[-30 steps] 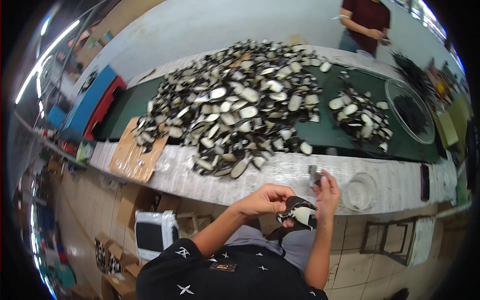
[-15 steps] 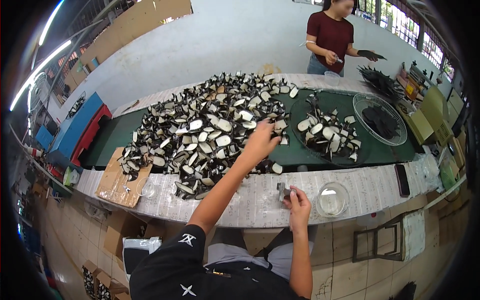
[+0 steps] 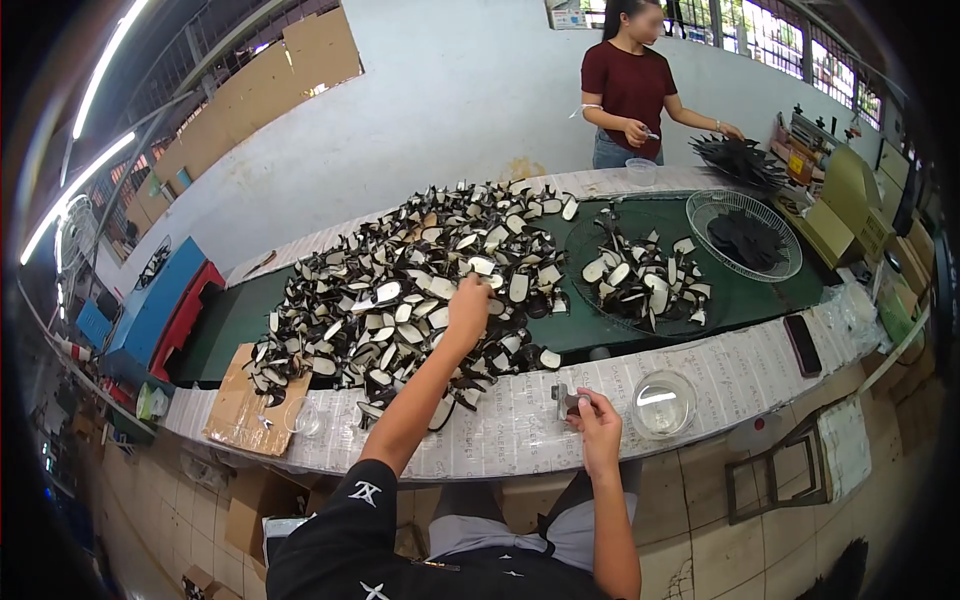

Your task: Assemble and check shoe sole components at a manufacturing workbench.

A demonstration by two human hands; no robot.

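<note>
A big heap of black and white flat pieces (image 3: 400, 290) covers the long table (image 3: 520, 430). My left hand (image 3: 468, 305) reaches out over the heap's near right side and touches a piece there; its fingers are curled and I cannot see whether it holds one. My right hand (image 3: 595, 415) rests near the table's front edge, pinching a small metal clip (image 3: 565, 398). A clear round dish (image 3: 664, 403) stands just right of that hand.
A smaller pile (image 3: 645, 275) lies on the green mat (image 3: 770, 290). A wire basket (image 3: 745, 235) holds black pieces. A black phone (image 3: 802, 345) lies at the right. Another person (image 3: 630, 90) works at the far side. A cardboard sheet (image 3: 245, 405) lies at the left.
My left hand left my lap and reached out to the heap, then drew slightly nearer. My right hand with the clip came down to the table's front edge.
</note>
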